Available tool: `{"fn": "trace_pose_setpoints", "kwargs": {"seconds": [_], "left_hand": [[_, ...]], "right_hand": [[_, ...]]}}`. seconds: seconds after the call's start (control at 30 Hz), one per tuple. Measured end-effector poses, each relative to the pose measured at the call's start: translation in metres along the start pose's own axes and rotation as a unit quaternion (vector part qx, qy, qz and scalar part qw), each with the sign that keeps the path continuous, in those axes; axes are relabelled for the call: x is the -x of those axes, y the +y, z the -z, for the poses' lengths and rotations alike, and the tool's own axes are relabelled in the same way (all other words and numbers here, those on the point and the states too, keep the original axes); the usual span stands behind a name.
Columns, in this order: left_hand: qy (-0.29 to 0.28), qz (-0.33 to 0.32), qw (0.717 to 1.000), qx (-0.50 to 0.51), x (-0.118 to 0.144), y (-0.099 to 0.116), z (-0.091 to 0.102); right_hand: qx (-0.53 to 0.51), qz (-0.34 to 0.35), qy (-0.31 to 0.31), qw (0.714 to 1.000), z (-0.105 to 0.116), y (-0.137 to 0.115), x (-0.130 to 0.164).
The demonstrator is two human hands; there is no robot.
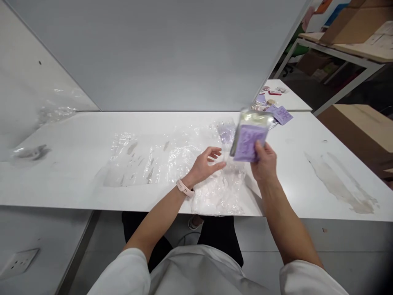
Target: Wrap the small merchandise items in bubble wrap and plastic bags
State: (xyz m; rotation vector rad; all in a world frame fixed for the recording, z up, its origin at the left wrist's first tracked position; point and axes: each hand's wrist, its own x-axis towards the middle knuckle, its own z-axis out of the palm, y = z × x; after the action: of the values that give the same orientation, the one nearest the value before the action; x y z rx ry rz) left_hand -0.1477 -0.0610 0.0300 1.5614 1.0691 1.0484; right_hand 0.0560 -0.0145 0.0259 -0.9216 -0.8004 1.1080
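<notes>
One purple packet (249,141) pinched in right hand (264,163) fingers, raised above table (307,180).

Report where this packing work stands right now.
Done: nothing on the table shows a finished piece. In hand: the right hand holds up a clear packet with a purple card; the left hand hovers open over crumpled clear plastic bags. Left: more purple cards and small items lie at the white table's far right.

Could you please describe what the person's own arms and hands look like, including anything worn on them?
Both forearms are bare, with short white sleeves ending near the elbows. The left hand has a pale pink band on its wrist. The right hand wears no glove, and no band or ring shows.
</notes>
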Motion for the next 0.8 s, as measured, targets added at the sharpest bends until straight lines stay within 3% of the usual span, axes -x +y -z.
{"fn": "trace_pose_setpoints", "kwargs": {"seconds": [0.1,0.2,0.3,0.43,0.53,0.67,0.8], "left_hand": [[-0.101,-0.070,0.984,-0.125,0.005,-0.004,-0.011],[-0.198,-0.113,0.955,-0.189,0.008,-0.015,-0.023],[-0.222,-0.122,0.945,-0.207,0.008,-0.023,-0.029],[-0.162,-0.094,0.964,-0.190,0.005,-0.023,-0.028],[-0.115,-0.046,0.976,-0.180,0.006,-0.022,-0.029],[-0.103,-0.040,0.972,-0.207,0.008,-0.025,-0.031],[-0.112,-0.020,0.963,-0.243,0.008,-0.022,-0.029]], "right_hand": [[-0.077,0.087,0.150,0.982,0.018,-0.011,-0.024],[-0.089,0.122,0.286,0.946,0.039,-0.020,-0.040],[-0.073,0.147,0.359,0.919,0.058,-0.022,-0.052],[-0.034,0.172,0.375,0.910,0.078,-0.017,-0.075],[0.066,0.160,0.390,0.904,0.087,-0.013,-0.103],[0.235,0.107,0.394,0.882,0.088,-0.001,-0.142],[0.355,0.066,0.333,0.871,0.081,0.020,-0.161]]}}
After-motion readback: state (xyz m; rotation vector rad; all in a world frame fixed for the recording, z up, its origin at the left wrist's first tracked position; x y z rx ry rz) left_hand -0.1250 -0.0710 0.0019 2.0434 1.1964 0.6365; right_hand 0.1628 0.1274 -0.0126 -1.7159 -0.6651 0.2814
